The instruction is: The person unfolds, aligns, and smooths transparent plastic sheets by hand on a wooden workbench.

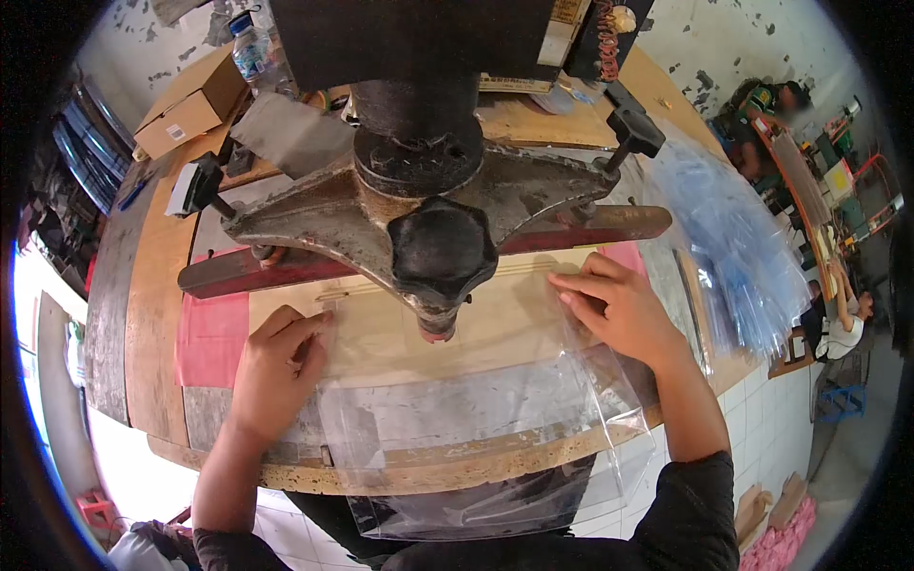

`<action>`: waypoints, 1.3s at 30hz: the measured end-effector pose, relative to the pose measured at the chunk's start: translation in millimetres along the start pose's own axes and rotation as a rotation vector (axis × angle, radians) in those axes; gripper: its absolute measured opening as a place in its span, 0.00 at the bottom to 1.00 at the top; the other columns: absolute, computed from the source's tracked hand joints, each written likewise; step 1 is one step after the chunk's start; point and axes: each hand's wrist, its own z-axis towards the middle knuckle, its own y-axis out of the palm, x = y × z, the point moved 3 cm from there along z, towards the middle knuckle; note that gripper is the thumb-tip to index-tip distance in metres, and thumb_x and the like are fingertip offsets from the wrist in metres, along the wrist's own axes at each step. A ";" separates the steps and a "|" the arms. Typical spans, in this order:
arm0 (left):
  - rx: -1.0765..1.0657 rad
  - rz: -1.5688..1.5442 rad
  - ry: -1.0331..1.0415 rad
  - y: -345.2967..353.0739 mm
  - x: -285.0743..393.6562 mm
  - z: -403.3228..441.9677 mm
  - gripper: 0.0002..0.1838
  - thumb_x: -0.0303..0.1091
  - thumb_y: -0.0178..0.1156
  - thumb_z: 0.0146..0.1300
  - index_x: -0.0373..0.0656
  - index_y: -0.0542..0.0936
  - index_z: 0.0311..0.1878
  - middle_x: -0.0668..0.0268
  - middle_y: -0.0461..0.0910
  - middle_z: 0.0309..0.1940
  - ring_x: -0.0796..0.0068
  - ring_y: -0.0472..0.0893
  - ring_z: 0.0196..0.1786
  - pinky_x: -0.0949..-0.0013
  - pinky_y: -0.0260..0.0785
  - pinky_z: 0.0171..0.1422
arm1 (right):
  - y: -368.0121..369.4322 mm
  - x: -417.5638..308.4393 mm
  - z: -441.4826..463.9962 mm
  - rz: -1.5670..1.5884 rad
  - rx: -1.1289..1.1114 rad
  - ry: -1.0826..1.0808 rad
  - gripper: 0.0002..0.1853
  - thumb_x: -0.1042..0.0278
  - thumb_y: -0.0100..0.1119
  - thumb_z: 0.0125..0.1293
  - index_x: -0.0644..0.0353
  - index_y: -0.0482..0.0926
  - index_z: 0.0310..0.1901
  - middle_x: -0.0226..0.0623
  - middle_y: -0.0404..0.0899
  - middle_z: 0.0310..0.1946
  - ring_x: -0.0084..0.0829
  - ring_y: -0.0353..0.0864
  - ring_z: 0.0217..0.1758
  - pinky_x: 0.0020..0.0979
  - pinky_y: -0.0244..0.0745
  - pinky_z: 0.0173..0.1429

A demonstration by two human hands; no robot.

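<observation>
A transparent plastic sheet spreads across the worktable and hangs over its front edge towards my body. My left hand is closed in a pinch on the sheet's far left corner. At its far right corner, my right hand pinches the sheet between thumb and fingers. Beneath the sheet's far part lies a pale yellowish board or cloth. Just beyond my hands, a long reddish bar hangs under a metal press head with a large black knob.
A pile of transparent plastic sheets lies at the right. Pink material sticks out at the left. Behind the press are a cardboard box and a water bottle. Other people sit farther off at the right.
</observation>
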 end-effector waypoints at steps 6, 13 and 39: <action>0.006 -0.074 -0.014 -1.2 -2.5 -0.1 0.17 0.20 0.64 0.70 0.37 0.90 0.60 0.58 0.82 0.41 0.69 0.81 0.33 0.67 0.76 0.41 | -1.5 -1.0 -0.1 0.013 -0.050 0.014 0.16 0.66 0.67 0.77 0.51 0.90 0.63 0.38 0.80 0.41 0.42 0.84 0.44 0.42 0.81 0.50; 0.006 -0.042 0.002 -2.7 -3.4 -0.4 0.18 0.21 0.63 0.70 0.37 0.90 0.61 0.57 0.82 0.40 0.68 0.80 0.33 0.67 0.75 0.40 | -1.6 1.2 1.4 0.015 -0.024 0.005 0.16 0.67 0.68 0.76 0.50 0.91 0.62 0.39 0.81 0.41 0.42 0.85 0.44 0.42 0.81 0.51; 0.074 -0.168 -0.009 0.3 -18.4 -4.2 0.13 0.25 0.68 0.71 0.36 0.91 0.57 0.62 0.83 0.34 0.76 0.77 0.30 0.69 0.73 0.38 | -3.9 -8.3 5.7 0.054 0.006 0.113 0.14 0.72 0.73 0.71 0.56 0.93 0.57 0.35 0.76 0.32 0.31 0.76 0.33 0.34 0.72 0.39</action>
